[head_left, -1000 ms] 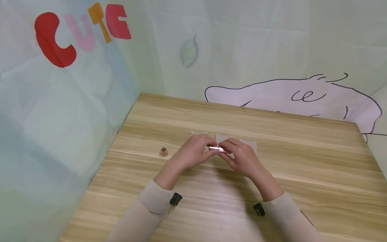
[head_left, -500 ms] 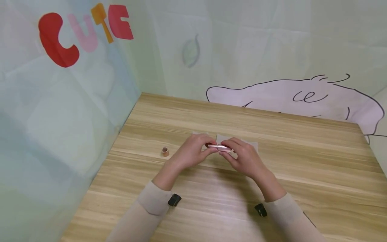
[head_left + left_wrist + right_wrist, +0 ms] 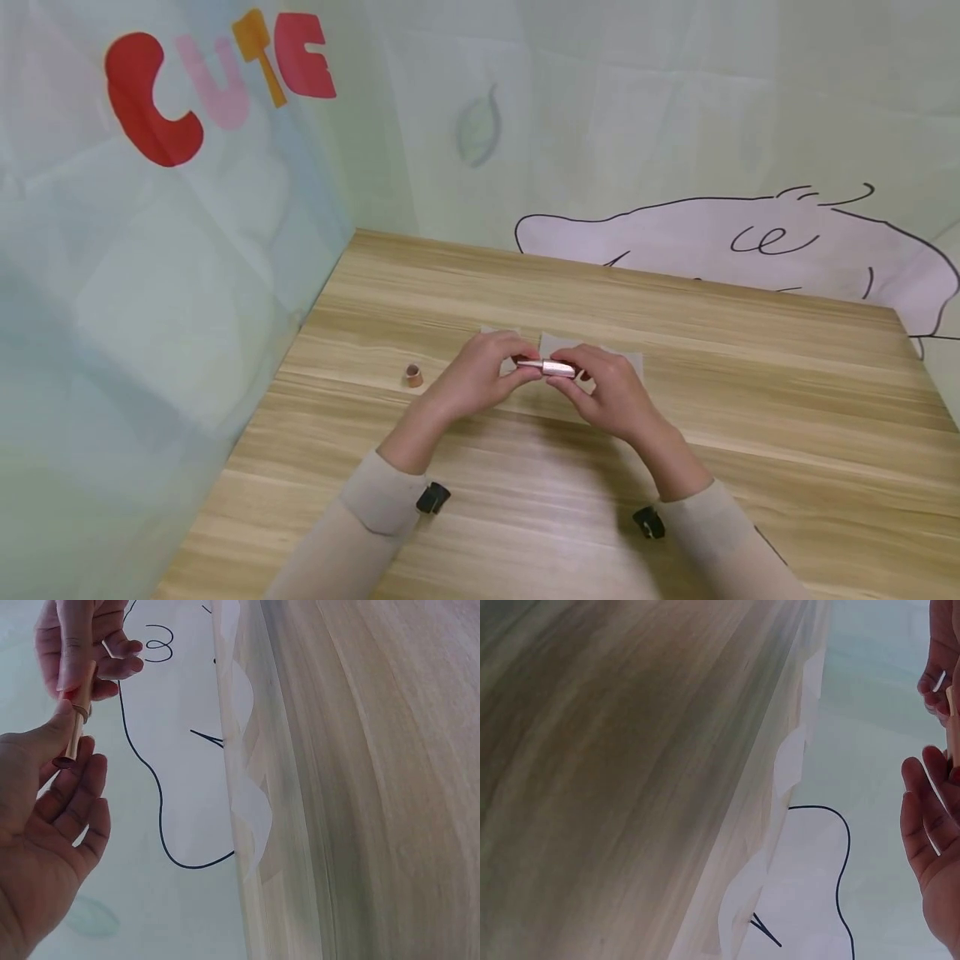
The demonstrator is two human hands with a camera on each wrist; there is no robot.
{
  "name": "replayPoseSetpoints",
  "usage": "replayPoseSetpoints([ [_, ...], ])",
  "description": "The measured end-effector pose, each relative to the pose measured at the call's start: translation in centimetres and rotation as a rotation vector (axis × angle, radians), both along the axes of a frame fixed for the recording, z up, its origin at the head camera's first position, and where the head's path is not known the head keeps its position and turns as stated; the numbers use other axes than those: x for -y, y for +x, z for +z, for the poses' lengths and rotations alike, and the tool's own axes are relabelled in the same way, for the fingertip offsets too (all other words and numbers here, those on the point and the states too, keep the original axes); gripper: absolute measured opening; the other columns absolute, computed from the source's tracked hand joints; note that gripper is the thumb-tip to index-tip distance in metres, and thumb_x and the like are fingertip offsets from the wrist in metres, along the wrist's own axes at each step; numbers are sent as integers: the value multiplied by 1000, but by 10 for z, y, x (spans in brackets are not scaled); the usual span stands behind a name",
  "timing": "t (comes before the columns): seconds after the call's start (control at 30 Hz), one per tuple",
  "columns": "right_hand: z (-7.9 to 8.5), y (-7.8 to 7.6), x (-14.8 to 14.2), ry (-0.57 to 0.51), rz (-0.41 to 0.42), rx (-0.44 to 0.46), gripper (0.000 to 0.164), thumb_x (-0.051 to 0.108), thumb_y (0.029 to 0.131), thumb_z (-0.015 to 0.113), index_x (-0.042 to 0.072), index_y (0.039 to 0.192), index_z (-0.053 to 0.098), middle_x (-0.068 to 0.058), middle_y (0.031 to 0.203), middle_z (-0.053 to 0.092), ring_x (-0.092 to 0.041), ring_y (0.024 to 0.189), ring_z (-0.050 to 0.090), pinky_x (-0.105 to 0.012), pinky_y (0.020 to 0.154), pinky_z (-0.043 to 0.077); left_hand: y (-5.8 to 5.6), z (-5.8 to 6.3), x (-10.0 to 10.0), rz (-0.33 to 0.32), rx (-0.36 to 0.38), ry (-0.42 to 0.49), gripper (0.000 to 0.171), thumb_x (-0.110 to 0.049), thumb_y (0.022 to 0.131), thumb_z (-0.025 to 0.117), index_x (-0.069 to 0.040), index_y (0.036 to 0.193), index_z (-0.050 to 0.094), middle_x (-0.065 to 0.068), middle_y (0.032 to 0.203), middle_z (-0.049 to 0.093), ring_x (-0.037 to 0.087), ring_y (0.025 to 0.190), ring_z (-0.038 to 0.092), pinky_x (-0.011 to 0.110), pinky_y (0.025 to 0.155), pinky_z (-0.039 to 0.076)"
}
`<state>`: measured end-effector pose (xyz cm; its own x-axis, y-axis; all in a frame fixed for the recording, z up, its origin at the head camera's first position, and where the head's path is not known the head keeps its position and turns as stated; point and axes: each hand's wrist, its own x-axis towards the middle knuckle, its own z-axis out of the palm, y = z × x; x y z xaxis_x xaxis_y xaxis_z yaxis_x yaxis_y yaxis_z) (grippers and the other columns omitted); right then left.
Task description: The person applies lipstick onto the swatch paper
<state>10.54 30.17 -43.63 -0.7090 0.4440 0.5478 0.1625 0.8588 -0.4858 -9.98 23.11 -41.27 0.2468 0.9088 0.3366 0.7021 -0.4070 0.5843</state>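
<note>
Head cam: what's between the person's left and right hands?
A slim, shiny rose-gold tube, pinched by the left hand at one end and the right hand at the other. Shows in head and left wrist views.

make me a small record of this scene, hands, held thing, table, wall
left hand: pinches one end of a shiny pinkish tube
right hand: pinches its other end
tube position: roughly sideways between the hands
table: wood-grain, with a small hollow copper-coloured piece beside the left forearm and pale sheets partly hidden by hands
wall lettering: CUTE
</note>
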Motion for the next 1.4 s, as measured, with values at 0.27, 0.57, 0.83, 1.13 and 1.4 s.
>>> replayPoseSetpoints([
  [0.27, 0, 0, 1, -48, -15, 24, 20, 21, 85, 70, 11, 102, 68, 4, 91, 68, -6, 72, 58, -27, 61, 51, 1, 1, 1, -5, 0, 21, 14, -22, 84, 69, -13, 95, 68, -7, 90, 62, 3, 84, 58, 20, 77, 47],
  [0.57, -2, 0, 1, -156, 18, 16, 13, 17, 88, 66, 10, 99, 67, 4, 84, 67, -5, 67, 57, -23, 58, 48, 1, 0, 3, 4, 11, 43, 11, -22, 82, 72, -16, 90, 67, -10, 87, 60, 0, 83, 57, 18, 75, 48],
  [0.83, 21, -3, 16, -431, 19, -17, 9, 4, 90, 60, 2, 95, 67, -4, 75, 65, -17, 62, 61, -27, 55, 50, 3, 3, 5, 8, 28, 75, 13, -19, 81, 73, -14, 92, 69, -9, 90, 62, 2, 83, 56, 18, 76, 47],
  [1.13, 15, -4, 12, -760, 17, -62, 17, 10, 96, 53, -3, 95, 64, -20, 76, 61, -30, 69, 63, -35, 66, 54, 3, 2, 3, -17, 40, 178, 12, -17, 82, 72, -11, 91, 69, -5, 94, 63, 5, 86, 56, 20, 80, 47],
  [1.4, 4, -9, 11, -1017, -25, -153, 33, 25, 95, 55, -8, 99, 60, -6, 69, 59, -20, 64, 62, -31, 67, 51, 2, -2, 2, 0, 25, 229, 14, -15, 79, 75, -11, 92, 70, -4, 95, 63, 6, 88, 57, 19, 81, 46],
])
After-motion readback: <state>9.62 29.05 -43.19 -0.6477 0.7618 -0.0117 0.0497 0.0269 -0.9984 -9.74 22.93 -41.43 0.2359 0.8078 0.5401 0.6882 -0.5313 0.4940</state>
